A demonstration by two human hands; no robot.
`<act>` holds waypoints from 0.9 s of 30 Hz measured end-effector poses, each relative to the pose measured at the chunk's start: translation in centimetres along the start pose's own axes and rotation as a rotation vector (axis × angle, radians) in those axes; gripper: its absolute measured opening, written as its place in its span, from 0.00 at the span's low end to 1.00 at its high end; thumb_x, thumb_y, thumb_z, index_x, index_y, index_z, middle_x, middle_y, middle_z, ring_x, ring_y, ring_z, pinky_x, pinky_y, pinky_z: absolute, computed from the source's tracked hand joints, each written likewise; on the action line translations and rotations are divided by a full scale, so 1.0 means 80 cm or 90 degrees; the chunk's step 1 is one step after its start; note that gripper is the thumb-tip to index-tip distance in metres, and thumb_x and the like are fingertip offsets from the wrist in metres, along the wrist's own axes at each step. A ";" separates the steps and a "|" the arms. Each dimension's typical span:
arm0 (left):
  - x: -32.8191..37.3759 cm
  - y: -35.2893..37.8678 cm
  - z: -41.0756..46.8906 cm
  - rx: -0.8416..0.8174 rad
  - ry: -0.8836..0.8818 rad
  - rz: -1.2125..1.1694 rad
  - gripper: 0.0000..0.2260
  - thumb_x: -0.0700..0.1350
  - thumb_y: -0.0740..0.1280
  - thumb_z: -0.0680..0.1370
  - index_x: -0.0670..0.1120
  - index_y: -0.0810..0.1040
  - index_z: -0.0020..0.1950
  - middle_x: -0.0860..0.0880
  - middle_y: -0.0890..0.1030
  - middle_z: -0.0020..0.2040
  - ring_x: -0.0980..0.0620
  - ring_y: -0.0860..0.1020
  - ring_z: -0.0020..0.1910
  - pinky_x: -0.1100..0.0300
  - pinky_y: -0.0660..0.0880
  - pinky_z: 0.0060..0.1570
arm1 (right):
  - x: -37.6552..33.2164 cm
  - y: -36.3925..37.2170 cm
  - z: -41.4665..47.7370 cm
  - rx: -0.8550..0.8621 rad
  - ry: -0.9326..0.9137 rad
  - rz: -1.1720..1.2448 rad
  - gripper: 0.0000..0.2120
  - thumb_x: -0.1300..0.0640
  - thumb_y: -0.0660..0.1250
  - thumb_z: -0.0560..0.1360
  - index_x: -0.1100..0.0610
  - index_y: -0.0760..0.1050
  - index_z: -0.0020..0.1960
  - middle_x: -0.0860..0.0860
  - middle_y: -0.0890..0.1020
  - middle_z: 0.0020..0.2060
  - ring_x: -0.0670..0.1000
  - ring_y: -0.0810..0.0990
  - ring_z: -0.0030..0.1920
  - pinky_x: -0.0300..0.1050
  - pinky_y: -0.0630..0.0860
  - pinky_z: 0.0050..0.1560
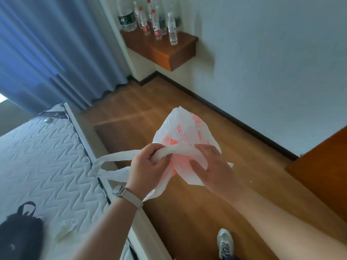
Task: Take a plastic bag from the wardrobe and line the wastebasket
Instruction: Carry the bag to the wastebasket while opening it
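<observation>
A wooden floor is bounded by a pale wall; blue curtains are hung left; bottles are clustered at the back edge of a wall-mounted shelf.

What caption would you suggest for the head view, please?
The left hand and right hand grip a red-printed plastic bag above the wooden floor.
</observation>
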State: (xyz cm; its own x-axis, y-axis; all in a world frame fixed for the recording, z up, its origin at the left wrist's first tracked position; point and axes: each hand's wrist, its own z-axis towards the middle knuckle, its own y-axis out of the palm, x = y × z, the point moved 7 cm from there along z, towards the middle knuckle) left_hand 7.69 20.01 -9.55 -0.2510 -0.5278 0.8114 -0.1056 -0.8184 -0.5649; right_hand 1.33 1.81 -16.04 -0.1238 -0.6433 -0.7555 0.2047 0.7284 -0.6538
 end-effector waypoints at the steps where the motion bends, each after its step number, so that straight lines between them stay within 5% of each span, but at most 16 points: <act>1: 0.010 0.014 0.009 0.003 -0.002 0.012 0.05 0.44 0.73 0.72 0.54 0.80 0.44 0.62 0.81 0.38 0.60 0.79 0.39 0.71 0.73 0.36 | 0.014 -0.011 0.009 -0.009 0.002 0.006 0.23 0.38 0.59 0.76 0.41 0.61 0.69 0.38 0.68 0.64 0.38 0.63 0.60 0.50 0.76 0.59; 7: 0.051 0.072 0.059 -0.021 0.029 0.106 0.06 0.47 0.73 0.71 0.58 0.80 0.45 0.60 0.81 0.39 0.57 0.79 0.40 0.60 0.77 0.39 | 0.071 -0.050 0.059 -0.025 0.003 0.052 0.22 0.43 0.61 0.77 0.43 0.63 0.69 0.40 0.69 0.65 0.35 0.60 0.58 0.43 0.69 0.59; 13: 0.060 0.076 0.088 0.003 0.018 0.076 0.07 0.44 0.73 0.71 0.55 0.81 0.45 0.57 0.82 0.40 0.55 0.79 0.40 0.49 0.79 0.41 | 0.068 -0.063 0.086 -0.040 -0.036 0.076 0.21 0.43 0.62 0.77 0.41 0.62 0.68 0.37 0.68 0.63 0.37 0.63 0.60 0.47 0.75 0.58; 27: -0.003 0.026 0.195 0.091 0.013 -0.017 0.08 0.42 0.74 0.71 0.54 0.80 0.44 0.60 0.81 0.40 0.56 0.79 0.40 0.63 0.77 0.38 | 0.014 -0.025 0.223 -0.107 -0.107 -0.016 0.23 0.40 0.60 0.77 0.38 0.58 0.69 0.38 0.66 0.67 0.46 0.67 0.66 0.53 0.75 0.60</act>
State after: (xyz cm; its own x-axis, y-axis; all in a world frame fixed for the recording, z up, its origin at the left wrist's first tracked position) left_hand 22.54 14.86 -8.57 -0.2695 -0.5022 0.8217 0.0260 -0.8567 -0.5151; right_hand 18.08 -4.58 -14.87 0.0389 -0.6819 -0.7304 0.0373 0.7315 -0.6809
